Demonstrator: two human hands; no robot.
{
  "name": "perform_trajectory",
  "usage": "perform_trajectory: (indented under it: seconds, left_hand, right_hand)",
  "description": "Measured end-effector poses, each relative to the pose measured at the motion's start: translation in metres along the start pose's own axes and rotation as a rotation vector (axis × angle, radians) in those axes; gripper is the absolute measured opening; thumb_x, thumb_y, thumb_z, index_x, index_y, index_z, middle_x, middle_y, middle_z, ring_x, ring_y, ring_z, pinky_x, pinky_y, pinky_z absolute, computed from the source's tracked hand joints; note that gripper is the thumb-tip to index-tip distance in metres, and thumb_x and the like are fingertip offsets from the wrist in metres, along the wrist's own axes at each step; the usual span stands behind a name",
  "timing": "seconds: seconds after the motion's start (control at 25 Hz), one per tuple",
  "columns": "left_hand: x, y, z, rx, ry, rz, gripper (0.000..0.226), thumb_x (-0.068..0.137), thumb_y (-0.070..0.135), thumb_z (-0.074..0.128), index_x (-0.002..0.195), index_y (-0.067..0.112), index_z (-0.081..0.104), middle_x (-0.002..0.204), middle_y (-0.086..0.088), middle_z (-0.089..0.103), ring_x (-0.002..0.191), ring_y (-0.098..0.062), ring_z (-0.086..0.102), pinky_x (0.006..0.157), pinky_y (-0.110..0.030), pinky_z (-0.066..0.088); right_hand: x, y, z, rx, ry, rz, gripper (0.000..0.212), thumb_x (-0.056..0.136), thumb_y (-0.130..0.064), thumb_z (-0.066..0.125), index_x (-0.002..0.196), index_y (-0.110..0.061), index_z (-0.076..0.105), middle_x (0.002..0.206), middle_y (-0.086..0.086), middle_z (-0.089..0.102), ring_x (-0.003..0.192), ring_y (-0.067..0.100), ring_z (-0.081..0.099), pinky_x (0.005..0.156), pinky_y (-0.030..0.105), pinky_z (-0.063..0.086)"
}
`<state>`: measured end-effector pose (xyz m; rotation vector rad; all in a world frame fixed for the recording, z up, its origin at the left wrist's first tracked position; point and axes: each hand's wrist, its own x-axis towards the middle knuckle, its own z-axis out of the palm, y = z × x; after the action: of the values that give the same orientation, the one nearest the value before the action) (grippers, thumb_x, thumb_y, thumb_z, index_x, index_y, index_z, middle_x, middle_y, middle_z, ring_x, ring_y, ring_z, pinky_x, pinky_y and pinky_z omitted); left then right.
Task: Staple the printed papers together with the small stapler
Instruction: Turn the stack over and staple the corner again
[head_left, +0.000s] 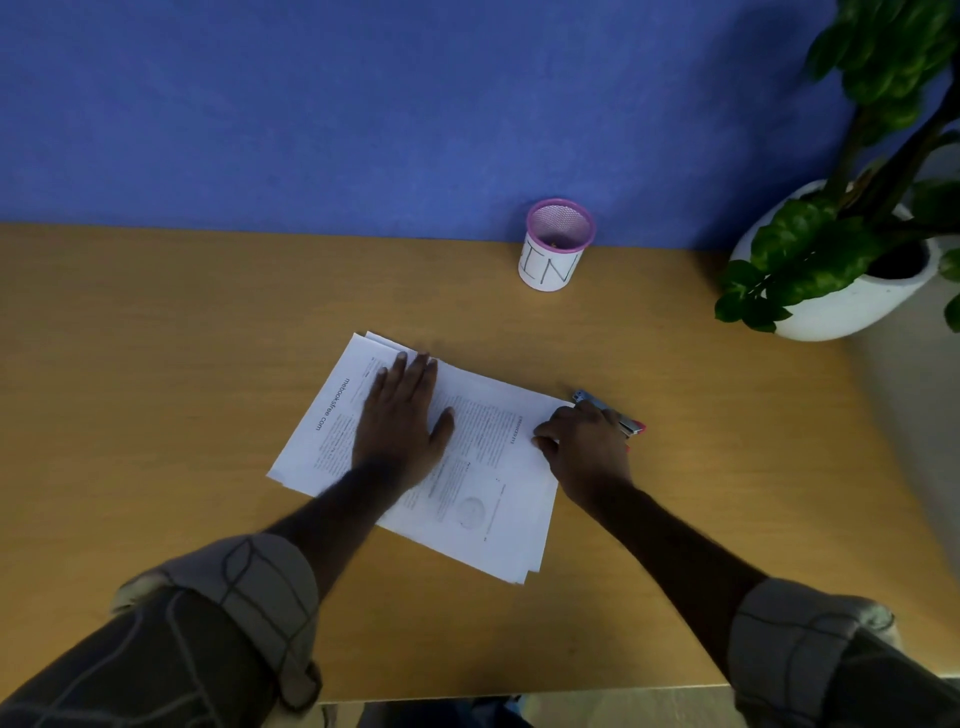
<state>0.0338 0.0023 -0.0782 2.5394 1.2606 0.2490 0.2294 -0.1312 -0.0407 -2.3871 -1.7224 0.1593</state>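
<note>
A loose stack of printed white papers (483, 467) lies slanted on the wooden desk (156, 364). My left hand (402, 421) lies flat on the stack's left half, fingers straight and spread, pressing it down. At the stack's far right corner my right hand (584, 441) curls round a small silver stapler with a pink end (621, 418). The stapler's metal nose shows beyond my knuckles, right beside the paper corner. My hand hides whether the corner sits inside its jaws.
A pink mesh pen cup with a white label (556, 244) stands at the back against the blue wall. A white pot with a green plant (841, 260) sits at the back right corner. The desk's front edge runs just below my forearms.
</note>
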Motion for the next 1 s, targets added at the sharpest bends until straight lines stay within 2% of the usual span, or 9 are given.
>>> perform_trajectory:
  seconds: [0.24,0.36,0.52,0.64,0.76,0.84,1.0]
  left_hand:
    - [-0.009,-0.015,0.005,0.02,-0.072,-0.036,0.074,0.101,0.05,0.035,0.16,0.012,0.011,0.17,-0.004,0.01,0.157,-0.024,0.005,0.128,-0.041,0.005]
    - [-0.009,-0.014,0.004,0.021,-0.08,-0.051,0.074,0.101,0.052,0.034,0.16,0.014,0.01,0.17,-0.003,0.008,0.157,-0.023,0.003,0.128,-0.042,0.007]
    - [-0.009,-0.015,0.004,0.035,-0.088,-0.045,0.075,0.1,0.054,0.03,0.16,0.015,0.009,0.17,-0.002,0.008,0.157,-0.022,0.004,0.128,-0.042,0.007]
    - [-0.008,-0.015,0.006,0.035,-0.076,-0.046,0.075,0.1,0.054,0.031,0.16,0.015,0.011,0.17,-0.002,0.009,0.157,-0.022,0.005,0.128,-0.043,0.009]
    - [-0.007,-0.016,0.007,0.028,-0.073,-0.038,0.075,0.1,0.054,0.032,0.16,0.015,0.01,0.17,-0.002,0.009,0.157,-0.022,0.005,0.128,-0.041,0.007]
    - [-0.007,-0.015,0.008,0.035,-0.085,-0.041,0.076,0.1,0.056,0.03,0.161,0.016,0.007,0.17,-0.001,0.007,0.157,-0.021,0.004,0.128,-0.041,0.006]
    - [-0.009,-0.017,0.007,0.048,-0.09,-0.056,0.076,0.1,0.057,0.028,0.161,0.019,0.004,0.17,0.001,0.006,0.157,-0.021,0.004,0.127,-0.039,0.003]
  right_hand:
    - [0.012,-0.003,-0.004,-0.039,-0.098,-0.105,0.018,0.093,-0.02,0.06,0.092,-0.016,0.078,0.087,0.0,0.074,0.084,0.017,0.064,0.082,0.035,0.055]
    - [0.019,-0.001,-0.007,-0.093,-0.146,-0.158,0.022,0.094,-0.025,0.056,0.093,-0.016,0.076,0.089,0.0,0.072,0.081,0.014,0.064,0.079,0.031,0.055]
    - [0.024,0.001,-0.006,-0.144,-0.205,-0.179,0.025,0.098,-0.032,0.05,0.096,-0.016,0.069,0.092,0.001,0.07,0.081,0.014,0.064,0.082,0.031,0.055]
    - [0.023,0.003,-0.005,-0.109,-0.202,-0.177,0.024,0.098,-0.03,0.048,0.095,-0.015,0.067,0.092,0.003,0.068,0.082,0.016,0.063,0.083,0.034,0.055]
    - [0.03,0.003,-0.016,0.062,-0.072,-0.108,0.017,0.095,-0.02,0.054,0.089,-0.01,0.067,0.086,0.007,0.066,0.076,0.02,0.061,0.072,0.038,0.054]
    - [0.049,0.005,-0.029,0.197,0.065,-0.022,0.01,0.092,-0.011,0.057,0.087,-0.007,0.066,0.084,0.009,0.065,0.073,0.022,0.059,0.066,0.036,0.052]
    - [0.106,0.012,-0.06,0.332,0.262,0.122,0.014,0.095,-0.01,0.053,0.091,-0.004,0.066,0.089,0.014,0.066,0.078,0.024,0.058,0.068,0.034,0.05]
